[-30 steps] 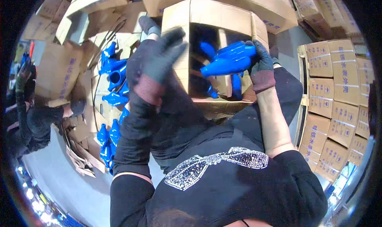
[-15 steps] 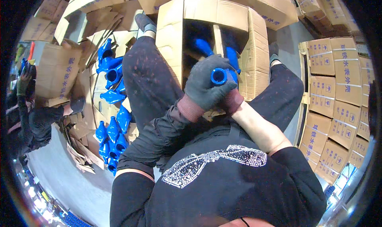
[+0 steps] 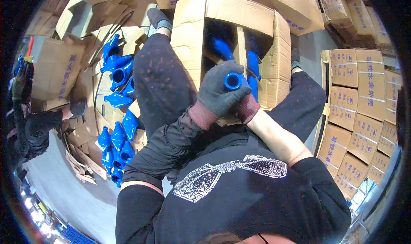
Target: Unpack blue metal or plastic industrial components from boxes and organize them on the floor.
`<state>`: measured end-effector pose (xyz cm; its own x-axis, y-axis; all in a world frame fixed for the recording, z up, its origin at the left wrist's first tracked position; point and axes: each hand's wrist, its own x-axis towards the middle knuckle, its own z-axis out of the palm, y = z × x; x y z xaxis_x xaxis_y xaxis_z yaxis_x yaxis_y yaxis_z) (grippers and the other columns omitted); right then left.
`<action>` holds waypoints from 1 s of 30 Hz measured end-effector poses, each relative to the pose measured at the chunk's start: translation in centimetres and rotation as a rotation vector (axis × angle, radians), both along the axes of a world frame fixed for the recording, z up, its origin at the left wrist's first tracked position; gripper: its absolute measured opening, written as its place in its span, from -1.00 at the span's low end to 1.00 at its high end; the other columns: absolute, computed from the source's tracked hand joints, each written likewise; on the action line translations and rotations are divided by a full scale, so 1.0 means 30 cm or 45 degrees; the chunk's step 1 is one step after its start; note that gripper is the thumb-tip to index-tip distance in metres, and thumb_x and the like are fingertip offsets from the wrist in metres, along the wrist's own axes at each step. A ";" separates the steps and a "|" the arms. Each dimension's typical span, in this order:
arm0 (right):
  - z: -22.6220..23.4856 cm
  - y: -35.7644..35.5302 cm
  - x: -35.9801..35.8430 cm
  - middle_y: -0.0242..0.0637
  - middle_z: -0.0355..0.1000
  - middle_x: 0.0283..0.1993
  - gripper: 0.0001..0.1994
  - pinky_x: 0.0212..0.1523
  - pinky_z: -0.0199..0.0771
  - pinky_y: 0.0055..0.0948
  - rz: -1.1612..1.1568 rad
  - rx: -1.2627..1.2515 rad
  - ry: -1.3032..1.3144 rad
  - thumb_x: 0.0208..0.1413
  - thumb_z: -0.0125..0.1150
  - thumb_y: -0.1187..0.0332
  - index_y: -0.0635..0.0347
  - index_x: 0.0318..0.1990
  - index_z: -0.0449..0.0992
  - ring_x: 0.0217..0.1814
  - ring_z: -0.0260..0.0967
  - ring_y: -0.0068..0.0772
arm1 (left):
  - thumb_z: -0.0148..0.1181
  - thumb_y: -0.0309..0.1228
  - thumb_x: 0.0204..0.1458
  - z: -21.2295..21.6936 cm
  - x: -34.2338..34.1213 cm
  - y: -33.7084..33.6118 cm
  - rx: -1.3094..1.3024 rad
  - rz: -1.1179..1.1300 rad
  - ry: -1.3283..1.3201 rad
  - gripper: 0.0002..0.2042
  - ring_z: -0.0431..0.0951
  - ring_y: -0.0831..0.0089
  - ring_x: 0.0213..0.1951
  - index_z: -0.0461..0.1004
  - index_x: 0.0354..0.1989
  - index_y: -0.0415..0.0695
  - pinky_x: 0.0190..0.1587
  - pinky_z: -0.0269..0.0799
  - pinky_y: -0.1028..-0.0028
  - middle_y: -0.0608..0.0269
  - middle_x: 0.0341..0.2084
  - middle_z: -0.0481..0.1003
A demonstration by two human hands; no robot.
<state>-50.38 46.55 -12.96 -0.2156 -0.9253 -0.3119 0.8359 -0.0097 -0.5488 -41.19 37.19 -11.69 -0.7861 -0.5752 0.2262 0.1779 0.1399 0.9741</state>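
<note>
My left hand (image 3: 219, 87), in a dark grey glove with a maroon cuff, is closed around a blue pipe fitting (image 3: 233, 81). The fitting's round open end points up out of the grip. Close against it on the right is my right hand (image 3: 247, 106), also gloved; its fingers are hidden behind the left hand. Both hands are over the near side of an open cardboard box (image 3: 274, 79) between my legs. Inside, a cardboard divider (image 3: 242, 47) stands between blue fittings, one on the left (image 3: 223, 49) and others on the right (image 3: 253, 66).
Several blue fittings (image 3: 117, 100) lie on flattened cardboard left of my leg. Strapped cartons (image 3: 342, 98) are stacked on the right. More boxes (image 3: 291, 6) stand beyond the open one. At far left, another person's dark-clothed leg (image 3: 38, 124) shows beside a carton (image 3: 58, 72).
The view has shifted slightly. My hands still hold the fitting over the box, with the left thumb now extended across below its open end.
</note>
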 end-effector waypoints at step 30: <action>0.138 -0.063 -0.206 -0.04 0.34 0.02 -0.67 0.12 0.32 -0.24 -0.617 0.066 0.219 0.15 0.05 0.33 0.27 0.02 0.25 0.04 0.32 -0.19 | 0.07 -0.01 0.05 -0.036 0.031 -0.073 1.839 -0.090 0.038 -0.46 0.41 0.23 -0.04 0.27 0.10 -0.11 -0.27 0.52 0.26 0.11 -0.05 0.38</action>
